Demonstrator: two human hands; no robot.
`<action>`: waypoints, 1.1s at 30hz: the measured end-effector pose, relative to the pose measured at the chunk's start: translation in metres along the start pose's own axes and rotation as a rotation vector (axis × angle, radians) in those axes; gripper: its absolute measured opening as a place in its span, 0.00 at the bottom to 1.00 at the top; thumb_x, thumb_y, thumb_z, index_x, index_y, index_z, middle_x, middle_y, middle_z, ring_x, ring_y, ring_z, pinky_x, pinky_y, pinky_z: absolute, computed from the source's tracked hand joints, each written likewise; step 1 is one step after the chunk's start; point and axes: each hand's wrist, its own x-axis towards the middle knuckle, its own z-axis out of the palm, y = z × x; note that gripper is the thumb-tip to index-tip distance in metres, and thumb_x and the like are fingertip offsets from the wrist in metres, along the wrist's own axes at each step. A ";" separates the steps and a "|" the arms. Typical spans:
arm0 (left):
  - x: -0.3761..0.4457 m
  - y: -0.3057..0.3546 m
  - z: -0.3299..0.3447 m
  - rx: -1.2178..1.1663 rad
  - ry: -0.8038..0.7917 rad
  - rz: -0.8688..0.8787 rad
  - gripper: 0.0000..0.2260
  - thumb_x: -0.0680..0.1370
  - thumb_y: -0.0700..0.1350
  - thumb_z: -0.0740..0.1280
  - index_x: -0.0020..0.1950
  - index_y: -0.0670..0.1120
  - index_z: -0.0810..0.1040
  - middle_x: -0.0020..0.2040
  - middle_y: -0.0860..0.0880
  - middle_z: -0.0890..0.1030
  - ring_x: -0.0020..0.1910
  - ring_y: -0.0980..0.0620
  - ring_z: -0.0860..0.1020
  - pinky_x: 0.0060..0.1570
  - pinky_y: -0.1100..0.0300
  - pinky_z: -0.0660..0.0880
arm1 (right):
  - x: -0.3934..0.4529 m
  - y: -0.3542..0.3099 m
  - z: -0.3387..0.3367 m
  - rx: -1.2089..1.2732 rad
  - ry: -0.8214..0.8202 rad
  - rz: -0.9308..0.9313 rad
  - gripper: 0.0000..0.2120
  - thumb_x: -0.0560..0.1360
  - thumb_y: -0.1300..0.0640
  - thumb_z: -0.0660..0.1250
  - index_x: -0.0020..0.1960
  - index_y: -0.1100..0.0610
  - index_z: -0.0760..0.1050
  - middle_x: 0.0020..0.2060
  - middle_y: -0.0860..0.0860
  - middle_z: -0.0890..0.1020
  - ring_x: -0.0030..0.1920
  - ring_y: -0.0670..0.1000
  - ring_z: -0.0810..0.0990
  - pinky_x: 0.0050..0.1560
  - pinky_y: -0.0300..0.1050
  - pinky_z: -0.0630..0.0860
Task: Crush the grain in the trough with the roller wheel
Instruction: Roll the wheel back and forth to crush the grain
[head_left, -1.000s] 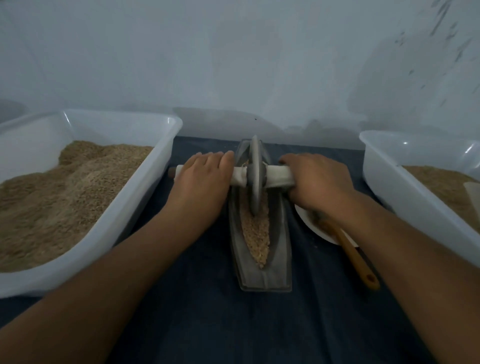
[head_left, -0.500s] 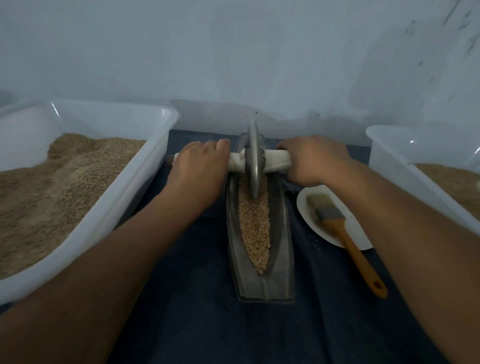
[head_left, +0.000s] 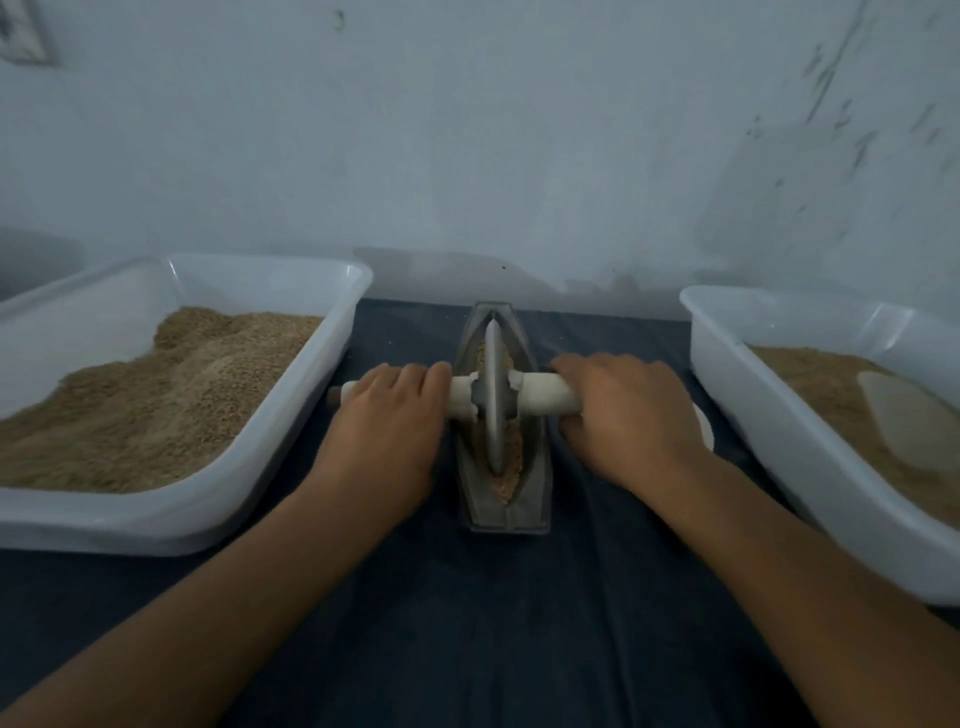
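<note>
- Head view: the roller wheel (head_left: 493, 400) is stood upright in the metal trough (head_left: 503, 415), on the grain (head_left: 511, 467), near the trough's middle.
- Its pale axle handle (head_left: 540, 397) is gripped by the left hand (head_left: 389, 421) and the right hand (head_left: 631, 415), fingers curled over it on either side of the wheel.
- The crushing step is judged under way; downward pressure and an even roll along the trough are called for next.
</note>
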 end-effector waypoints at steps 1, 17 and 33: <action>-0.004 0.000 -0.002 -0.024 -0.001 -0.005 0.34 0.73 0.49 0.73 0.74 0.49 0.59 0.66 0.51 0.72 0.63 0.50 0.72 0.67 0.56 0.65 | -0.003 -0.001 -0.003 -0.009 0.013 -0.006 0.15 0.75 0.50 0.68 0.61 0.47 0.75 0.48 0.48 0.81 0.47 0.54 0.79 0.42 0.48 0.64; 0.066 -0.010 0.031 0.051 0.027 -0.013 0.21 0.76 0.45 0.68 0.67 0.47 0.67 0.60 0.47 0.77 0.57 0.47 0.76 0.61 0.54 0.68 | 0.054 0.024 0.045 -0.025 -0.162 0.115 0.12 0.72 0.46 0.70 0.55 0.44 0.77 0.43 0.47 0.81 0.40 0.53 0.76 0.30 0.43 0.59; 0.086 -0.018 0.040 0.027 0.048 -0.065 0.14 0.76 0.41 0.68 0.60 0.46 0.68 0.53 0.46 0.78 0.51 0.45 0.77 0.51 0.54 0.68 | 0.096 0.033 0.042 -0.014 -0.324 0.083 0.08 0.71 0.45 0.71 0.49 0.42 0.76 0.41 0.45 0.78 0.36 0.48 0.73 0.31 0.40 0.61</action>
